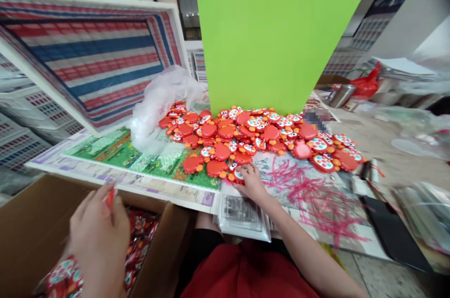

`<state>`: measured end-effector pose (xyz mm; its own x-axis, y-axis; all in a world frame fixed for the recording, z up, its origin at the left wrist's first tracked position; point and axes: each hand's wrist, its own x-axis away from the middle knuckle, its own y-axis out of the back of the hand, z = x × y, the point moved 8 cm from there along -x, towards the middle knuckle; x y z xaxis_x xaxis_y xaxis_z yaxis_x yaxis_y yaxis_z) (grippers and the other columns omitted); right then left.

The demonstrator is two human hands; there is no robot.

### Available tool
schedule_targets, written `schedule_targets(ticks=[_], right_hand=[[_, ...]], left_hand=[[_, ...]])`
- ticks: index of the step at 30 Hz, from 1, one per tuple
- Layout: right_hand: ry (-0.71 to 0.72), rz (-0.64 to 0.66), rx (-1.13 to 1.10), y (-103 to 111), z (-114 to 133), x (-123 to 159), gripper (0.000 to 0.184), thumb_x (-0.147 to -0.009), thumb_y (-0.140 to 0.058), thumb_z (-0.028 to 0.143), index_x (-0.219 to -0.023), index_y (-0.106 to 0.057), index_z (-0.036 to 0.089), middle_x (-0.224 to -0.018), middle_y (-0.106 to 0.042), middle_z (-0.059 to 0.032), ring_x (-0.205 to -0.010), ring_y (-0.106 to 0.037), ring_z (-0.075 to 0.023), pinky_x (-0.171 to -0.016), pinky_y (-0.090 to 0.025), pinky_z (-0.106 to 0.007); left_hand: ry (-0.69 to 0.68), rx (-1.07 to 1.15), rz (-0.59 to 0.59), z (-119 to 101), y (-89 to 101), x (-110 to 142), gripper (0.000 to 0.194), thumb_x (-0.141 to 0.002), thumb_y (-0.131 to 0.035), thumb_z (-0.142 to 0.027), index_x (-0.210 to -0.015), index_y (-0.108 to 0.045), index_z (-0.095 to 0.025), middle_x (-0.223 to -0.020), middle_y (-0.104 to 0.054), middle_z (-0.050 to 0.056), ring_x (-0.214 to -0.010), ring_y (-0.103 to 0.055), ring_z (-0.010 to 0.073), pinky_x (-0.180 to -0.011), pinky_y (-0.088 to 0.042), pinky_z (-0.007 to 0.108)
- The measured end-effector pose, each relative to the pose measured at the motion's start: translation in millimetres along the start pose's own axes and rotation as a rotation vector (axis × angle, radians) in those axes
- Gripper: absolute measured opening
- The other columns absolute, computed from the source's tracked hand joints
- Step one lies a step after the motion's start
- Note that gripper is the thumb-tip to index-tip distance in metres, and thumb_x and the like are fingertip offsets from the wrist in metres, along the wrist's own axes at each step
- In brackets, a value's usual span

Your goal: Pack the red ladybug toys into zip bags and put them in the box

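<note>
A big pile of red crab toys (260, 136) lies on the counter (351, 124), right in front of a tall green board (274, 40). The right hand (251, 181) rests at the near edge of the pile, with its fingers curled down on one crab toy (238, 175); I cannot tell if the grip is closed around it or only touching it. The left hand (100, 237) is well away from the pile, down over a brown cardboard box (31, 227). Its fingers pinch a small red thing (110, 197), too blurry to name. The box has red packed toys (140, 237) inside. Loose pink strips (309, 195) lie just beside the pile, on its near side. A crumpled clear plastic bag (158, 106) sits at the far end of the pile from the strips.
</note>
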<state>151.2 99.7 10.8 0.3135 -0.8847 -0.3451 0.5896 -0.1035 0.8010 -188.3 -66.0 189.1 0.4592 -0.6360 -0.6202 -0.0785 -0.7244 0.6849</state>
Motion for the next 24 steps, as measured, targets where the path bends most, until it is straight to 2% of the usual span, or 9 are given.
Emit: schedule_targets(ticks=[2, 4, 6, 7, 9, 11, 14, 17, 24], right_hand=[[0.006, 0.022, 0.02, -3.9, -2.4, 0.2, 0.047, -0.075, -0.066, 0.019, -0.122, -0.059, 0.02, -0.124, -0.054, -0.0139, -0.127, -0.037, -0.0343, -0.106, -0.036, -0.052], [0.005, 0.027, -0.011, -1.2, -7.7, 1.5, 0.049, -0.077, -0.056, 0.011, -0.125, -0.057, 0.021, -0.126, -0.053, -0.0134, -0.123, -0.043, -0.0301, -0.103, -0.04, -0.047], [-0.01, -0.01, -0.081, 9.6, -15.5, 2.9, 0.052, -0.077, -0.05, 0.008, -0.127, -0.055, 0.021, -0.124, -0.054, -0.0123, -0.117, -0.049, -0.0267, -0.1, -0.043, -0.044], [-0.022, -0.045, -0.127, 17.8, -20.0, 3.8, 0.05, -0.078, -0.05, 0.01, -0.127, -0.055, 0.021, -0.122, -0.055, -0.0118, -0.114, -0.052, -0.0259, -0.099, -0.044, -0.044], [-0.047, -0.123, -0.231, 36.8, -28.8, 7.0, 0.046, -0.082, -0.052, 0.018, -0.127, -0.054, 0.021, -0.117, -0.058, -0.011, -0.109, -0.055, -0.0255, -0.097, -0.045, -0.045], [-0.077, -0.185, -0.339, 55.4, -37.0, 12.9, 0.043, -0.084, -0.056, 0.029, -0.127, -0.055, 0.022, -0.117, -0.06, -0.0106, -0.109, -0.056, -0.0259, -0.098, -0.044, -0.046], [-0.179, -0.221, -0.521, 75.4, -50.7, 26.1, 0.046, -0.082, -0.062, 0.041, -0.124, -0.056, 0.024, -0.119, -0.062, -0.0088, -0.109, -0.057, -0.0254, -0.098, -0.044, -0.045], [-0.289, -0.199, -0.696, 84.1, -62.2, 40.3, 0.051, -0.08, -0.066, 0.047, -0.124, -0.057, 0.024, -0.119, -0.063, -0.0072, -0.107, -0.059, -0.0245, -0.095, -0.047, -0.041], [-0.367, -0.162, -0.845, 90.4, -72.9, 49.1, 0.05, -0.074, -0.072, 0.05, -0.115, -0.059, 0.024, -0.113, -0.065, -0.0065, -0.101, -0.062, -0.0234, -0.091, -0.05, -0.039]], left_hand=[[-0.161, 0.119, 0.088, -37.1, -27.2, 17.3, 0.03, -0.089, -0.046, -0.032, -0.114, -0.06, -0.021, -0.112, -0.067, 0.009, -0.107, -0.059, 0.0299, -0.097, -0.045, 0.049], [-0.365, 0.31, 0.355, -89.8, -80.7, 51.6, 0.025, -0.091, -0.043, -0.026, -0.104, -0.063, -0.021, -0.102, -0.068, 0.008, -0.097, -0.061, 0.0244, -0.092, -0.048, 0.04], [-0.618, 0.442, 0.696, -145.0, -137.2, 101.9, 0.026, -0.092, -0.04, -0.019, -0.099, -0.065, -0.022, -0.102, -0.067, 0.007, -0.098, -0.06, 0.0216, -0.091, -0.047, 0.035], [-0.69, 0.458, 0.792, -164.3, -159.8, 122.8, 0.026, -0.091, -0.041, -0.016, -0.096, -0.065, -0.022, -0.1, -0.067, 0.007, -0.098, -0.059, 0.0216, -0.09, -0.047, 0.035], [-0.739, 0.417, 0.878, -188.1, -196.7, 149.4, 0.026, -0.09, -0.041, -0.011, -0.098, -0.064, -0.019, -0.101, -0.065, 0.009, -0.097, -0.058, 0.0229, -0.088, -0.046, 0.036], [-0.708, 0.302, 0.857, -196.3, -221.8, 156.3, 0.027, -0.089, -0.041, -0.008, -0.103, -0.063, -0.016, -0.103, -0.063, 0.011, -0.098, -0.057, 0.0242, -0.088, -0.045, 0.038], [-0.655, 0.137, 0.807, -196.8, -239.3, 151.7, 0.024, -0.09, -0.043, -0.011, -0.105, -0.06, -0.015, -0.105, -0.06, 0.012, -0.097, -0.056, 0.0247, -0.084, -0.045, 0.038], [-0.663, 0.076, 0.765, -197.6, -242.7, 148.2, 0.018, -0.09, -0.046, -0.015, -0.101, -0.06, -0.016, -0.102, -0.059, 0.012, -0.097, -0.054, 0.0255, -0.085, -0.043, 0.04], [-0.702, 0.321, 0.697, -194.7, -243.4, 163.3, 0.014, -0.094, -0.044, -0.016, -0.092, -0.057, -0.018, -0.097, -0.06, 0.008, -0.098, -0.052, 0.0235, -0.093, -0.04, 0.042]])
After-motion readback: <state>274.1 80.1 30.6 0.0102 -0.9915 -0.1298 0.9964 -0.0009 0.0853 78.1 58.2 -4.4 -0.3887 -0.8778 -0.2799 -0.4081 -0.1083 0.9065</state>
